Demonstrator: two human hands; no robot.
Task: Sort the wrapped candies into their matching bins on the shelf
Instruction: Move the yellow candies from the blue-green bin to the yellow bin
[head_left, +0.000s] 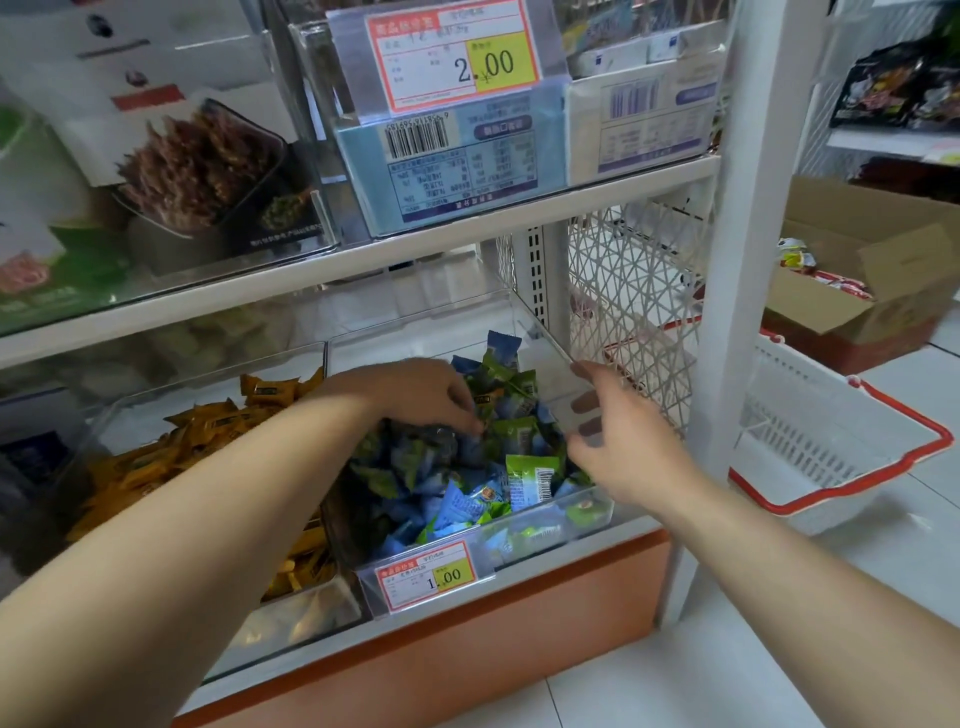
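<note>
The clear bin (550, 345) at the right of the bottom shelf holds a heap of blue and green wrapped candies (467, 499). My left hand (415, 389) reaches over this heap with its fingers curled down. They pinch a yellow-orange wrapped candy (485, 399) that lies among the blue and green ones. My right hand (618, 441) is at the bin's right wall, fingers spread and straight, holding nothing. The bin to the left holds yellow-orange candies (208, 431).
The upper shelf (363, 260) hangs low over both bins and carries boxed goods and a price tag. A white post (737, 260) and lattice panel stand right of the bins. A white basket with red handles (831, 447) and an open cardboard box (872, 280) sit on the floor.
</note>
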